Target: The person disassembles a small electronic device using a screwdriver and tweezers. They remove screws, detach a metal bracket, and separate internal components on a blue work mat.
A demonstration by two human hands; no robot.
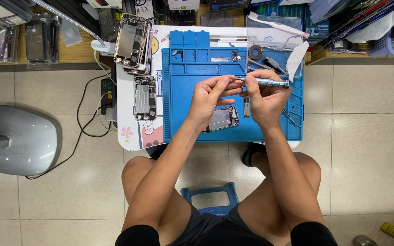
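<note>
My right hand (263, 98) grips a slim blue-grey screwdriver (270, 82) held level above a blue repair mat (183, 123). The fingertips of my left hand (210, 98) pinch at the screwdriver's left tip. Under both hands, on the mat, lies an opened phone housing (224, 119), partly hidden by my left wrist. A small metal part (246, 107) lies on the mat between my hands.
The mat lies on a small white table (128, 136). Another opened phone (145, 97) and a stack of phone housings (133, 43) sit at its left. A clear plastic lid (274, 32) with a toothbrush, a tissue (297, 57) and tweezers (290, 117) are at the right. Shelves of parts line the far edge.
</note>
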